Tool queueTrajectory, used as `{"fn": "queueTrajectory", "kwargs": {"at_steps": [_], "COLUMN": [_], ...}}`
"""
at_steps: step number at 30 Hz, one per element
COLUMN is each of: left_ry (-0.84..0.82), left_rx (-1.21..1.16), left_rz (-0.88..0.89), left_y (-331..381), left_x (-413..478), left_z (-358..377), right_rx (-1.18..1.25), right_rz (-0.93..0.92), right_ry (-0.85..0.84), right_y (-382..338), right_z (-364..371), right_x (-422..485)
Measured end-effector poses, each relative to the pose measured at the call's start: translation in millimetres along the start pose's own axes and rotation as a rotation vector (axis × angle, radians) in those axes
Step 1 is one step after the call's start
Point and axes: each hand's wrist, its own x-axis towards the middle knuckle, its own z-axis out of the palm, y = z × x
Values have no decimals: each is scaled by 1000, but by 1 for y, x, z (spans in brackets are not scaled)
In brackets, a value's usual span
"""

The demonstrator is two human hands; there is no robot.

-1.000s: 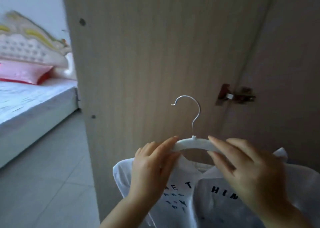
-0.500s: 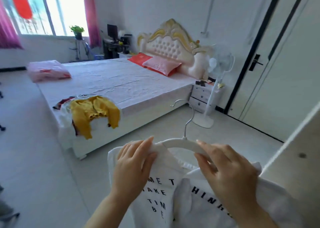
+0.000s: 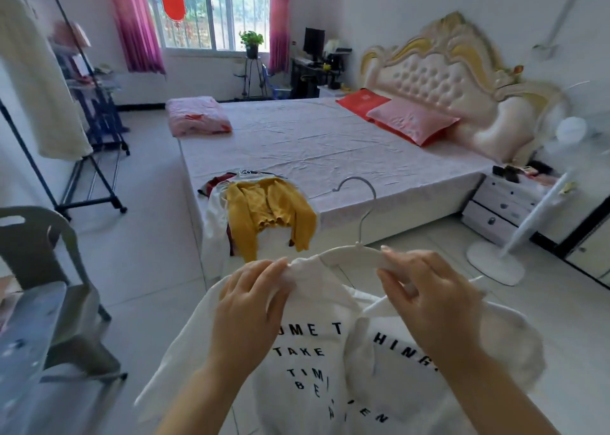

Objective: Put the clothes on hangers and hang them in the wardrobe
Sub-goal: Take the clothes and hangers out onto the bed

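Chair [image 3: 43, 233]: grey plastic, near left, partly behind a blurred grey surface.
Rack [image 3: 86, 170]: black frame on castors, far left, a pale garment hanging from it.
Left hand [image 3: 251, 302]: thumb and fingers pinch the shirt's shoulder cloth at the hanger's left end.
Yellow top [image 3: 270, 210]: lies on a small heap of clothes at the bed's near left corner, draping over the edge.
Shirt [image 3: 307, 306]: white, black lettering, draped on the hanger, held near centre above the floor, apart from the bed.
Hanger [image 3: 358, 254]: white, metal hook upright, its tip pointing left.
Right hand [image 3: 429, 299]: fingers curled round the hanger's right arm, gripping it.
Bed [image 3: 330, 144]: far centre, pink pillows at the headboard.
Nightstand [image 3: 501, 208]: right of the bed.
Fan [image 3: 495, 264]: white, on the floor just beside the nightstand.
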Motion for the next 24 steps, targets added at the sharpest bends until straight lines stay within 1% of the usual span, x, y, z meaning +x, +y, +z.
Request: {"fn": "queueTrajectory", "kwargs": {"at_steps": [5,10,13,17,24], "left_ry": [-3,-14,-17,18,24], "left_rx": [74,205,235,271,278], "left_rz": [-55,-102,-157,-210,-232], "left_y": [-42,-84,-106,-146,-244], "left_x": [51,127,172,229,322], "left_z": [41,94,116,145,199], "right_rx": [77,178,204,238,329], "right_rz": [-36,-22,-61,-85,-42], "right_ry": [-1,-27,-40,-71,-129], "right_y": [40,94,117,139,165], "right_z": [88,190,243,314,449], "right_x": [45,109,149,197,262]}}
